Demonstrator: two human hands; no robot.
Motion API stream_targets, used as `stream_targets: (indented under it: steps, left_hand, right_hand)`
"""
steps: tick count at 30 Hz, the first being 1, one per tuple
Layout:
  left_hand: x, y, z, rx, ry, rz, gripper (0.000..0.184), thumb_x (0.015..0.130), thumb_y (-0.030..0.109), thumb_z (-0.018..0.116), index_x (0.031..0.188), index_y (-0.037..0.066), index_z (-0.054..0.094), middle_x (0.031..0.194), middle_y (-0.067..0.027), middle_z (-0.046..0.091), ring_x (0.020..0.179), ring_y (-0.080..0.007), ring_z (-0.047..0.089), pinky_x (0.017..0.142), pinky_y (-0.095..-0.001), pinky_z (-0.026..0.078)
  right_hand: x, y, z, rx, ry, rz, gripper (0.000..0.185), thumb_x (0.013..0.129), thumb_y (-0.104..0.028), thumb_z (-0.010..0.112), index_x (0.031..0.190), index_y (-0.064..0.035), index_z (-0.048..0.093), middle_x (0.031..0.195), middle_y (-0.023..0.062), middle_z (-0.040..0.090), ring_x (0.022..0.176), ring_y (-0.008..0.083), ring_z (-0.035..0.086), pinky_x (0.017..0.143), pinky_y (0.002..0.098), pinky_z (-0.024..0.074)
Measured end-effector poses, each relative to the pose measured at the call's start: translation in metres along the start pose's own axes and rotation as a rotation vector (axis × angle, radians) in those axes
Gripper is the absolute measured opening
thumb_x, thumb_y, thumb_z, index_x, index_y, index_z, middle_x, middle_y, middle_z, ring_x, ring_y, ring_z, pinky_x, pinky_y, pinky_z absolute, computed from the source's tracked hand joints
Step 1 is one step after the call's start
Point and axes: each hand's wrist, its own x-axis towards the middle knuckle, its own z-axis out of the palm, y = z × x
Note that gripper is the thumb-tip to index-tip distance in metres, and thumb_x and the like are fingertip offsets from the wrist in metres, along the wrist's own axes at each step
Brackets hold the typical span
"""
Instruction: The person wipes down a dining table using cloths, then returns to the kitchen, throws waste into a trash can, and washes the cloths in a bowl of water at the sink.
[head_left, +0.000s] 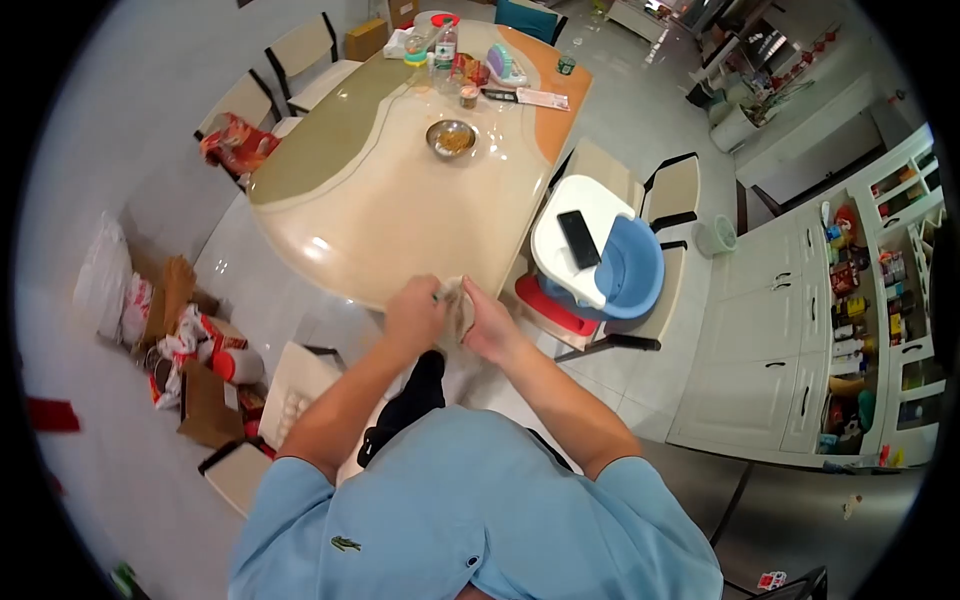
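Observation:
A crumpled greyish-beige cloth (459,308) hangs between my hands at the near edge of the table. My left hand (415,314) is closed in a fist on the cloth's left side, its fingers partly hidden. On the other side, my right hand (487,322) grips the cloth with the thumb uppermost. Beyond them on the table (390,235) stands a metal bowl (451,139) with something yellowish-brown inside, apart from both hands.
At the table's far end are a plastic bottle (445,47), a small jar (468,96) and a black-handled knife (525,98). To the right, a phone (578,239) lies on a white tray by a blue basin (634,268). Boxes (209,404) and bags stand at left.

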Motion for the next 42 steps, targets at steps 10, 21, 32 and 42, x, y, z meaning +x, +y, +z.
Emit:
stream_targets:
  steps: [10, 21, 32, 42]
  left_hand:
    - [0.154, -0.049, 0.044, -0.499, -0.436, -0.292, 0.022, 0.088, 0.020, 0.068, 0.104, 0.007, 0.072, 0.092, -0.0081, 0.073, 0.069, -0.0175, 0.064, 0.070, -0.0322, 0.053]
    - [0.358, -0.133, 0.107, -0.916, -0.139, -0.837, 0.050, 0.098, 0.031, 0.058, 0.139, 0.009, 0.038, 0.089, -0.0112, 0.069, 0.052, -0.0071, 0.045, 0.046, -0.0222, 0.041]
    - [0.406, -0.146, 0.139, -0.928, 0.045, -0.912, 0.036, 0.089, 0.003, 0.052, 0.124, 0.010, 0.053, 0.082, -0.0038, 0.060, 0.053, -0.0087, 0.048, 0.046, -0.0226, 0.040]
    - [0.357, -0.146, 0.081, -0.902, 0.161, -0.977, 0.030, 0.089, 0.005, 0.051, 0.119, 0.007, 0.054, 0.078, -0.0023, 0.057, 0.049, -0.0088, 0.045, 0.043, -0.0238, 0.036]
  right_hand:
    - [0.203, -0.115, -0.089, -0.325, 0.321, -0.553, 0.030, 0.083, -0.005, 0.063, 0.113, -0.0035, 0.060, 0.099, 0.0098, 0.062, 0.093, 0.0200, 0.061, 0.081, 0.0302, 0.0488]
    - [0.290, -0.195, -0.132, -2.266, 0.415, -0.882, 0.056, 0.091, -0.035, 0.058, 0.141, -0.0112, 0.050, 0.153, 0.0171, 0.035, 0.141, 0.0447, 0.028, 0.112, 0.0615, 0.0230]
    - [0.450, -0.445, -0.116, -2.055, 0.578, -1.040, 0.049, 0.092, -0.020, 0.053, 0.137, -0.0001, 0.049, 0.137, 0.0242, 0.048, 0.128, 0.0435, 0.043, 0.108, 0.0563, 0.0322]
    - [0.504, -0.443, -0.109, -2.174, 0.310, -1.238, 0.052, 0.089, -0.023, 0.054, 0.137, -0.0048, 0.050, 0.137, 0.0213, 0.050, 0.127, 0.0407, 0.046, 0.110, 0.0527, 0.0341]
